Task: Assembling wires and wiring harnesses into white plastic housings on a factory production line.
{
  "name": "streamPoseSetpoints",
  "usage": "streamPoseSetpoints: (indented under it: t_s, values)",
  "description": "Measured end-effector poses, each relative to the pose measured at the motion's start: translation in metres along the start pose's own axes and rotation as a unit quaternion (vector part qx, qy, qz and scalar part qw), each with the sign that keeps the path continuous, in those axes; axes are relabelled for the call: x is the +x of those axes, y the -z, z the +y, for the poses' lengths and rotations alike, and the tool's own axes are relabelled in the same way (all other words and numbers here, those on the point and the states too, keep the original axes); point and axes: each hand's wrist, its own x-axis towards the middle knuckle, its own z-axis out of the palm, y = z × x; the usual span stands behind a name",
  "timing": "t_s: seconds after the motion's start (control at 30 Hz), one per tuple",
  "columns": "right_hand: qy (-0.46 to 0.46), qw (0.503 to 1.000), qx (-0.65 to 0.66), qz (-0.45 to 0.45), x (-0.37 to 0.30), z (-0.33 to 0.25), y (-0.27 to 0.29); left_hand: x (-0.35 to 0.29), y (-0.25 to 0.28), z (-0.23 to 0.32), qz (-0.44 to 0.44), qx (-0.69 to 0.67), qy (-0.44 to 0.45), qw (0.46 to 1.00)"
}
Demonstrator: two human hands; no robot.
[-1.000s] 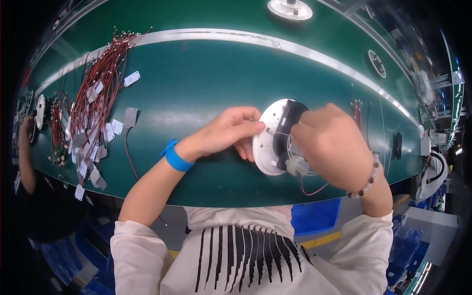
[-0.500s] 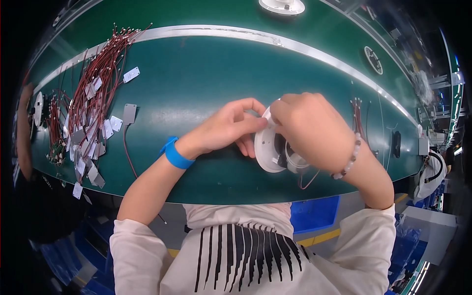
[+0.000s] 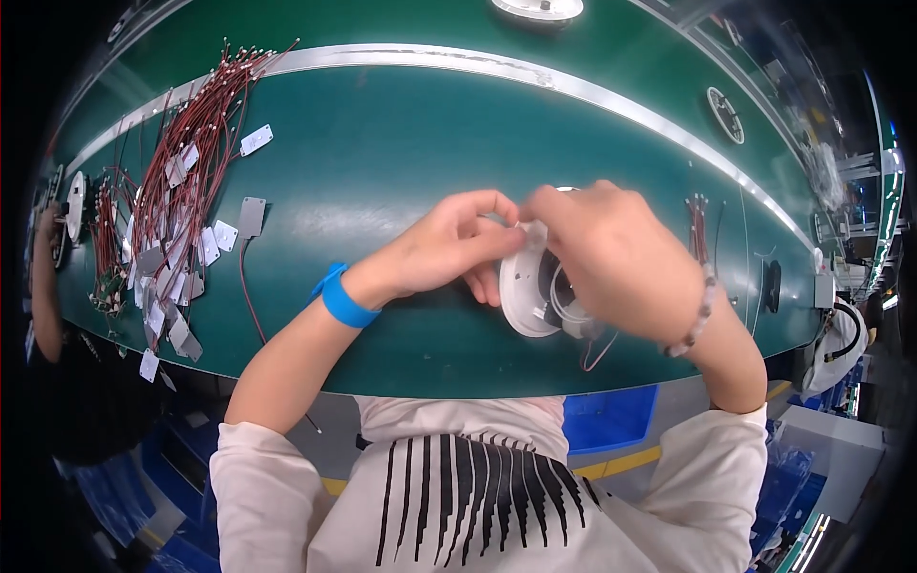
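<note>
A round white lamp housing (image 3: 523, 296) stands tilted on its edge on the green work surface (image 3: 401, 172), with thin white and red wires hanging from its open side. My left hand (image 3: 444, 246), with a blue wristband, pinches a small white piece at the housing's upper rim. My right hand (image 3: 616, 258), with a bead bracelet, covers the housing's right side and meets the left fingertips at that same piece. Much of the housing's inside is hidden by my right hand.
A heap of red wire leads with small grey plates (image 3: 181, 191) lies at the left. One loose plate with a lead (image 3: 250, 218) lies nearer. Another white round part (image 3: 537, 8) sits at the top. A short red wire bundle (image 3: 697, 224) lies right.
Both hands have drawn together over the housing's upper rim. My right hand has moved up and left, now covering more of the housing, which has shifted slightly left.
</note>
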Motion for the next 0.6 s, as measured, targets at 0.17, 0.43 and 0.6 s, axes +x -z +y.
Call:
streamPoseSetpoints:
  t_s: [0.17,0.43,0.6]
  values:
    - [-0.002,0.996,-0.092,-0.015,0.004,-0.012,-0.009,-0.001,-0.002,0.001,-0.003,-0.011,-0.025,1.000]
    - [-0.015,0.995,-0.099,0.024,-0.002,0.000,-0.010,0.007,0.004,-0.014,0.000,-0.027,-0.067,0.997]
    - [-0.042,0.996,0.039,0.074,-0.003,0.007,-0.016,0.008,0.007,-0.017,0.025,-0.023,-0.093,0.995]
